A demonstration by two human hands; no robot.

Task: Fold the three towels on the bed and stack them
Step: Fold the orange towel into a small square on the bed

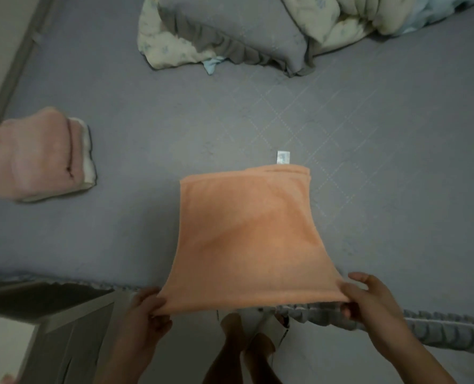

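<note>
An orange towel lies partly folded on the grey bed, its far edge flat with a white label sticking out. My left hand pinches its near left corner and my right hand pinches its near right corner, lifting the near edge off the bed's front edge. At the left of the bed sits a folded pink towel on top of a folded white towel, of which only the right edge shows.
The grey quilted bed sheet spreads all around. A grey ruffled pillow and a rumpled cream and blue quilt lie at the far side. The bed's ruffled front edge runs below my hands. My bare feet stand on the floor.
</note>
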